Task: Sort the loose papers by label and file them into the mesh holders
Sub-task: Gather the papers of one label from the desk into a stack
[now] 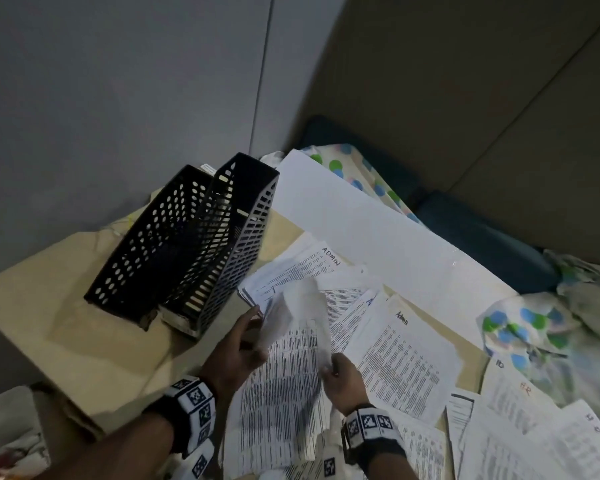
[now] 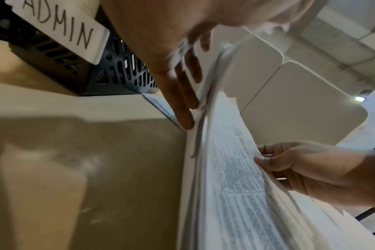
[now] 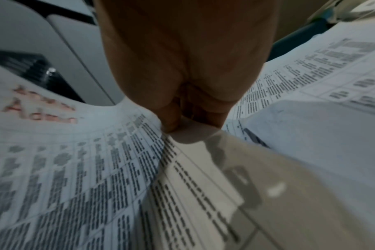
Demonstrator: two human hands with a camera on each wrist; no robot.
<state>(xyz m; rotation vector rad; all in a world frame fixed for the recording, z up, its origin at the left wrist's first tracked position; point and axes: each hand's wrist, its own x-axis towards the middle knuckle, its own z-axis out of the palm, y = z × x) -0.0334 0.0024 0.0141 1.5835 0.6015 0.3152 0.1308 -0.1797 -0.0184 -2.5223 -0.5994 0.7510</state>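
Two black mesh holders (image 1: 153, 244) (image 1: 229, 237) stand side by side at the back left; the left wrist view shows a white "ADMIN" tag (image 2: 60, 25) on one holder (image 2: 118, 71). Loose printed papers (image 1: 406, 358) cover the surface to their right, several of them marked "Admin". One sheet (image 1: 302, 306) (image 2: 235, 169) (image 3: 75, 169), blurred and bearing a red "Admin" mark, arches up off the pile. My right hand (image 1: 329, 367) (image 2: 268, 160) (image 3: 171, 130) pinches its near edge. My left hand (image 1: 243, 341) (image 2: 182, 94) lies with straight fingers against its left edge.
Brown cardboard (image 1: 84, 341) covers the surface under the holders. A long white sheet (image 1: 361, 230) lies at the back. Dotted cloth (image 1: 520, 323) is bunched at the right. Papers marked "HR" (image 1: 523, 389) lie at the near right. A grey wall stands behind the holders.
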